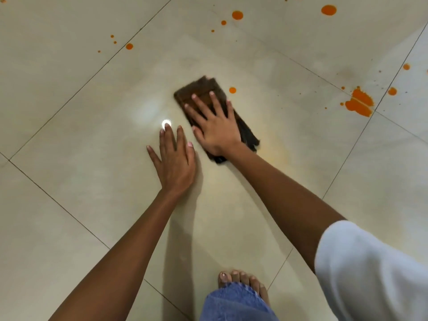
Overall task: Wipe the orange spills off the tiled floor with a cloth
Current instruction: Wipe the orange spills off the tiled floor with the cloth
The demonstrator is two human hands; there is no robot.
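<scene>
Nearest, at the bottom edge, I see a jeans leg (234, 305) cut off by the frame. Its hem hides all but the toes of a bare foot (244, 282). At lower right a white sleeve (370, 274) runs out of view.

Mid-field, the left hand (174, 159) lies flat on the tiled floor (81, 205), fingers straight and spread, holding nothing. Its middle fingertip partly covers a round light reflection (166, 122).

Just beside it, the right hand (214, 122) presses flat on the cloth (202, 86), fingers straight and apart, none curled round the fabric. The cloth, dark brown and folded long, lies on the central tile. Its middle is hidden beneath the palm, and its near end is blurred, so I cannot read that edge. A faint yellowish smear (278, 154) tints the tile to its right.

One small drop (232, 90) sits just beside the cloth's far corner, not touching it. Farther right, the large splash (360, 104) lies by a crossing of grout lines. Farthest, scattered drops (237, 15) dot the tiles, and one at the top edge is cut off.
</scene>
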